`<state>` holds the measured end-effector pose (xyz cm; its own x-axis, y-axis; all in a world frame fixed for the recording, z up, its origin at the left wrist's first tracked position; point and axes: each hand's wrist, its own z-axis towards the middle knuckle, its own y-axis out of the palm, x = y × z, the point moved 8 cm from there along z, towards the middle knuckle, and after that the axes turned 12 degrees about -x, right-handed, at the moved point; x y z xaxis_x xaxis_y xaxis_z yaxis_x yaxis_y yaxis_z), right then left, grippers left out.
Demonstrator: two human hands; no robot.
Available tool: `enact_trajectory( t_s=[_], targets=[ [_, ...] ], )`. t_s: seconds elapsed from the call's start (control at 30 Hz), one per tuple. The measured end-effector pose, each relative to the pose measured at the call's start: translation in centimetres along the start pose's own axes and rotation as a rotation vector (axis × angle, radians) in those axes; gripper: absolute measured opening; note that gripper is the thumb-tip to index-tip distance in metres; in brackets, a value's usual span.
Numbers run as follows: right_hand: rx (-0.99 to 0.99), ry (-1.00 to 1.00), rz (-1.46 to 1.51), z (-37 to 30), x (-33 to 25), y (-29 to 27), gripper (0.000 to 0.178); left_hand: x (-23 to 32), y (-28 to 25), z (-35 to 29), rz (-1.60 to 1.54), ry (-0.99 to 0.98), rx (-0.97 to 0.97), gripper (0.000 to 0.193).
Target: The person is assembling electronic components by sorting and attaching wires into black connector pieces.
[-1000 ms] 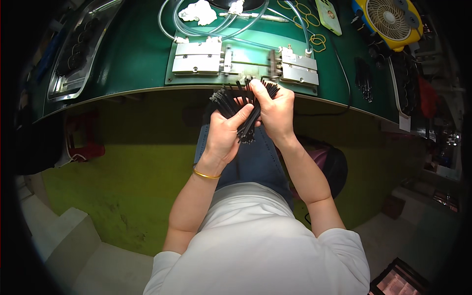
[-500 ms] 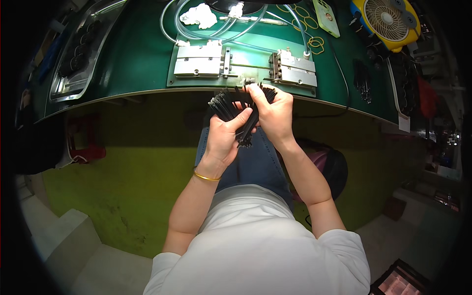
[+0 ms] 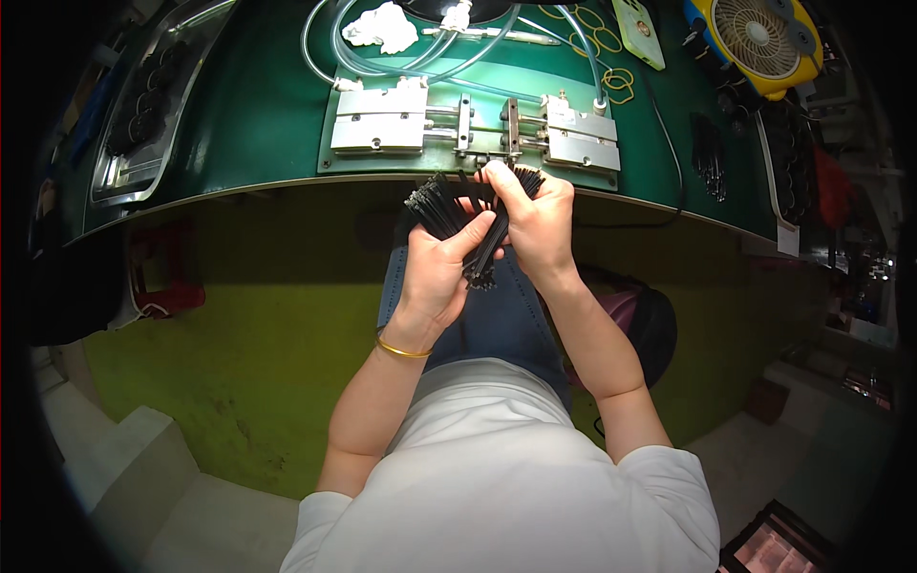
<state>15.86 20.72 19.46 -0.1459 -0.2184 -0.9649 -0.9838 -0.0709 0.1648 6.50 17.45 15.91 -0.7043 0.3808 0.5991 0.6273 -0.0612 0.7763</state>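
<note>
Just in front of the bench edge, my left hand [image 3: 437,272] is closed around a bundle of thin black wire-like strands [image 3: 437,205], its thumb pressed across them. The strands fan out in different directions, and some ends poke out below the fingers. My right hand [image 3: 537,224] is closed on the right part of the same bundle, thumb and forefinger pinched at its top, close to the fixture. Beyond the fingertips lies a fixture with a left metal cylinder block [image 3: 380,122] and a right metal block [image 3: 579,136]. Their jaws face each other across a small gap.
Clear hoses [image 3: 334,48] loop behind the fixture near a crumpled white tissue [image 3: 380,29]. Yellow rubber bands [image 3: 619,84], a phone-like green object [image 3: 638,33] and a yellow fan [image 3: 755,38] stand at the right. More black strands [image 3: 708,158] lie on the green bench. A metal tray [image 3: 158,177] is at left.
The fixture's two jaws have slid inward, narrowing the gap between them. Both hands stay almost in place, still holding the strands.
</note>
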Motion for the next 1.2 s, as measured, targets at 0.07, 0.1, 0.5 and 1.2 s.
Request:
enact_trajectory(
  t_s=[0.07,0.1,0.5,1.2],
  targets=[
    [0.005,0.003,0.008,0.1,0.2,-0.1,0.019,0.0,0.0,0.0,0.0,0.01,0.009,0.007],
    [0.003,0.002,0.018,0.2,0.3,-0.1,0.019,0.1,0.0,0.0,0.0,0.014,0.007,0.007],
    [-0.203,0.002,0.052,-1.3,-1.4,0.9,0.019,1.1,1.7,-1.9,0.114,0.03,0.034,0.004],
    [-0.478,0.168,-0.062,-6.4,-2.9,1.2,0.02,2.9,3.2,-6.0,0.185,-0.051,-0.164,0.012]
  ],
)
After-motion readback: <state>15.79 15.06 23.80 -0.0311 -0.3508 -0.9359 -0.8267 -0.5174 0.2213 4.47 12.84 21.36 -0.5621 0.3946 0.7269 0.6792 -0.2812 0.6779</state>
